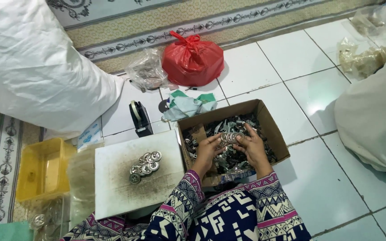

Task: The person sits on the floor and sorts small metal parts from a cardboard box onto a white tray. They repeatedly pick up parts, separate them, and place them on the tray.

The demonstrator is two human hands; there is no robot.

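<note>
Both my hands are inside a brown cardboard box point(271, 126) filled with small grey metal parts point(228, 126). My left hand point(208, 149) and my right hand point(253, 147) together hold a short row of round silver metal discs point(229, 138) between the fingertips, just above the parts. To the left of the box, a stack of similar round silver discs point(145, 167) lies on a dirty white board point(121, 187). My sleeves have a navy, white and pink pattern.
A black tape dispenser point(138, 117), a green-white cloth point(188, 106), a red plastic bag point(193, 60) and a clear bag point(146, 70) lie beyond the box. A yellow tub point(39, 187) sits left. Large white sacks point(28, 67) flank both sides; tiled floor point(326, 187) lies right.
</note>
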